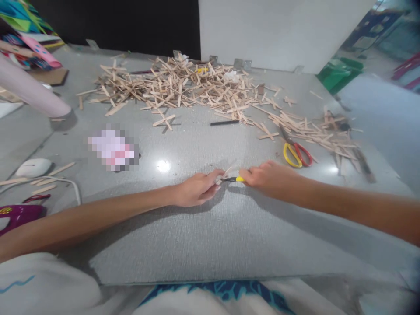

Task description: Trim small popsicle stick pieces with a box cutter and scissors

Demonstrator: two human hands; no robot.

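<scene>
My left hand (197, 189) rests on the grey table (210, 236), fingers pinched round a small pale wooden stick piece (226, 173). My right hand (267, 177) is closed round a yellow-handled cutter (233, 179) whose dark blade points left and meets the stick between the two hands. Both forearms lie across the table in front of me.
A large heap of wooden sticks (183, 87) covers the far side, spreading right (315, 131). Yellow-and-red scissors (296, 153) lie right of my hands. A black pen (225, 123), a white mouse (33, 167), a cable and a purple object (18, 214) sit nearby.
</scene>
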